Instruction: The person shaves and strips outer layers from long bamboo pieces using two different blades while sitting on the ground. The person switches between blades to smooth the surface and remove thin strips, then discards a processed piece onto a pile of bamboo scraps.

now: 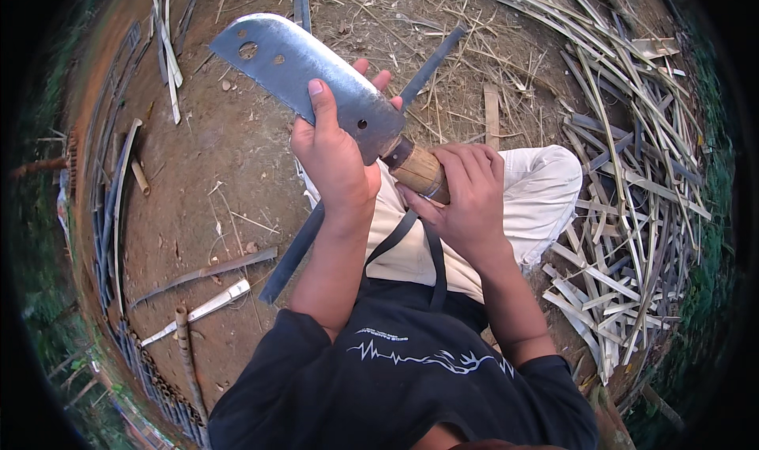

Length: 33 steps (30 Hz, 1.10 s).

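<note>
A broad cleaver [332,82] is held up in front of me, its grey blade slanting to the far left with a bright upper edge and several holes. My left hand [336,146] supports the blade from below, thumb pressed on the near face and fingertips showing past the bright edge. Round the wooden handle [421,173] with its dark collar, my right hand [470,193] is wrapped. Beneath the cleaver are my pale trousers [518,193], with a black strap [436,264] hanging over them.
A large heap of split bamboo strips [624,205] lies on the right. Dark bamboo lengths [115,205] line the left side. Nearer are a pale strip [207,306] and a dark flat strip [292,256]. Another dark strip [433,67] points away beyond the handle, over bare soil [190,173].
</note>
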Available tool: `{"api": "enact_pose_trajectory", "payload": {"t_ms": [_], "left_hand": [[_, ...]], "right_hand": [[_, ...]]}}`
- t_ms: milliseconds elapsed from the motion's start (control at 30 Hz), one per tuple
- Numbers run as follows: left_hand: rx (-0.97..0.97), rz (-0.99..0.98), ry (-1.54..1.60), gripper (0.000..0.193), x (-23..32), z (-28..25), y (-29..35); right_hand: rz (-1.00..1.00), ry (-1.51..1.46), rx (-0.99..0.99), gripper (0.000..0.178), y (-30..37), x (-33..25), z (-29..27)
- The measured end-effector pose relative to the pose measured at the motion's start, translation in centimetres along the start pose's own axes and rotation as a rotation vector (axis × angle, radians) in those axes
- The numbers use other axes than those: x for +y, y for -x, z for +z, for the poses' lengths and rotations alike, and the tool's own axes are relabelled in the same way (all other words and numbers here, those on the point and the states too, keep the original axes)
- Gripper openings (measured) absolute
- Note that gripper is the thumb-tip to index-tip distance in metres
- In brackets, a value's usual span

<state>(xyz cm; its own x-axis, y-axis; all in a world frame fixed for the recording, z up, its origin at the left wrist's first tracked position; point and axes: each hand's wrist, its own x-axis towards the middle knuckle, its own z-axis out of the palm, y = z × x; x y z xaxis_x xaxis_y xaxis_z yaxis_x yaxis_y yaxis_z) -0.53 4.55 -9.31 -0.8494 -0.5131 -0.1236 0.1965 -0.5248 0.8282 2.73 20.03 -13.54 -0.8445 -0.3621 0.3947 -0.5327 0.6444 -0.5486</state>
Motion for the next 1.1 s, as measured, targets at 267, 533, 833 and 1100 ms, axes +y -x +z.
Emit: {"api": "enact_pose_trajectory", "payload": {"t_ms": [267,533,833,1100], "left_hand": [[0.0,-0.072,0.01,0.049,0.3,-0.2,0.1],[0.112,-0.005,0.028,0.045,-0.7,0.0,-0.3],[0.161,0.003,0.038,0.044,0.3,-0.9,-1.3],[0.174,0.034,0.028,0.043,0.5,-1.0,-1.9]], "right_hand": [[-0.036,0.128,0.064,0.051,0.7,-0.4,-0.5],[-0.11,0.18,0.058,0.067,1.4,1.7,0.0],[-0.085,0.077,-0.023,0.064,0.7,2.1,-1.7],[-0.474,0.074,0.082,0.031,0.9,2.9,-3.0]]}}
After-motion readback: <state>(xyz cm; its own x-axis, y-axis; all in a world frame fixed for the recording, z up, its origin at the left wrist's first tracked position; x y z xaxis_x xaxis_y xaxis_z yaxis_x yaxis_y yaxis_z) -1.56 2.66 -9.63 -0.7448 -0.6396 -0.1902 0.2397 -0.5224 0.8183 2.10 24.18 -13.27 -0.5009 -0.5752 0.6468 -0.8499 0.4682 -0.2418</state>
